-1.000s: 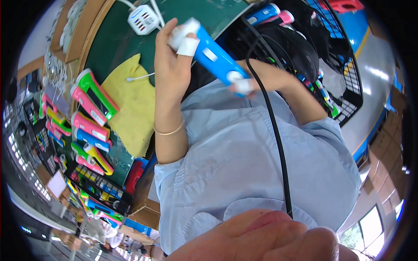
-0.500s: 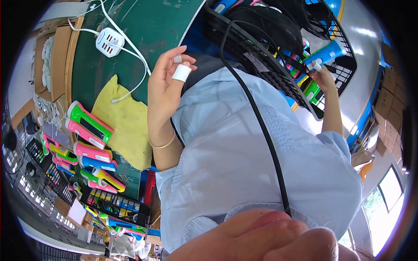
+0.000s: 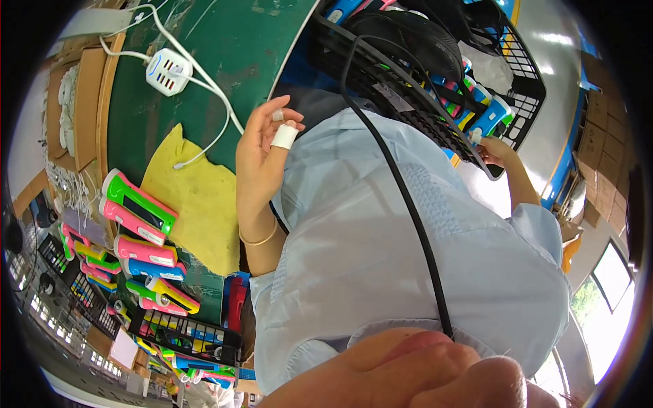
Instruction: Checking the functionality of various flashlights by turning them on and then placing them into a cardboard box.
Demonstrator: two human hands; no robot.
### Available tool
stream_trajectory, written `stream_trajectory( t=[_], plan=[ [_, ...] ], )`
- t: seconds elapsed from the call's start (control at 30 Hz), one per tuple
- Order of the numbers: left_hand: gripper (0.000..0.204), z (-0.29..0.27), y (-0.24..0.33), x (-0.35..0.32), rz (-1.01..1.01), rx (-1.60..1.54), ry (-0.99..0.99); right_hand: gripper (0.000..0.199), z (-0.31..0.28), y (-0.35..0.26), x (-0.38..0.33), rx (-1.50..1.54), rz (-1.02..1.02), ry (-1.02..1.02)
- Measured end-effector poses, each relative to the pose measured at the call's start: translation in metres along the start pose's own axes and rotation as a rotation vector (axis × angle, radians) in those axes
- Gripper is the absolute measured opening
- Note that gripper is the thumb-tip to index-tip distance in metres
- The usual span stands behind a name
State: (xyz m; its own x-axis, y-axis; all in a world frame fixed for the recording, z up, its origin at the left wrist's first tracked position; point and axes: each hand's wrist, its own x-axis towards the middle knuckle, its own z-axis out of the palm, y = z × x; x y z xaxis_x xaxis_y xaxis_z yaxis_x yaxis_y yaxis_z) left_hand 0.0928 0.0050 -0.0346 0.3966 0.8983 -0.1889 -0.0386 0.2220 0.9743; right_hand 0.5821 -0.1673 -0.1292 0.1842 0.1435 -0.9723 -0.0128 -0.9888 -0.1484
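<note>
My left hand [image 3: 262, 156] hangs over the edge of the green table, its fingers loosely bent and apart with nothing in them. White tape wraps its thumb and one finger. At the far right, my right hand [image 3: 496, 151] is closed around the near end of a blue torch-shaped device [image 3: 491, 117]. That device lies at a slant over the near right corner of a black plastic basket [image 3: 537, 95]. More coloured devices and a black shoe-like item [image 3: 415, 44] fill the basket.
A yellow cloth [image 3: 194, 197] and a white USB charging hub [image 3: 169, 71] lie on the green table [image 3: 252, 41]. Several pink, green, blue and yellow torch-shaped devices [image 3: 139, 207] stand in line at the left. A black cable [image 3: 401, 183] runs across my light blue shirt.
My right hand has moved toward me and slightly left with the blue device, which now sits lower in the basket. The left hand has shifted slightly and stays empty.
</note>
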Motion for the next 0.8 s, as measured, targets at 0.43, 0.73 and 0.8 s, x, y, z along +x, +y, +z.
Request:
stream_trajectory(
  t=[0.43, 0.73, 0.8],
  plan=[
    [0.038, -0.012, 0.012, -0.025, -0.112, 0.031, 0.109, 0.034, 0.059, -0.135, -0.049, -1.265, 0.163, 0.026],
    [0.028, -0.165, 0.046, -0.093, 0.224, 0.575, 0.889, 0.014, 0.331, -0.21, -0.138, -0.892, -1.189, -0.789],
    [0.028, -0.241, 0.044, -0.11, 0.294, 0.853, 1.195, 0.017, 0.382, -0.225, -0.155, -0.765, -1.508, -0.837]
  ],
)
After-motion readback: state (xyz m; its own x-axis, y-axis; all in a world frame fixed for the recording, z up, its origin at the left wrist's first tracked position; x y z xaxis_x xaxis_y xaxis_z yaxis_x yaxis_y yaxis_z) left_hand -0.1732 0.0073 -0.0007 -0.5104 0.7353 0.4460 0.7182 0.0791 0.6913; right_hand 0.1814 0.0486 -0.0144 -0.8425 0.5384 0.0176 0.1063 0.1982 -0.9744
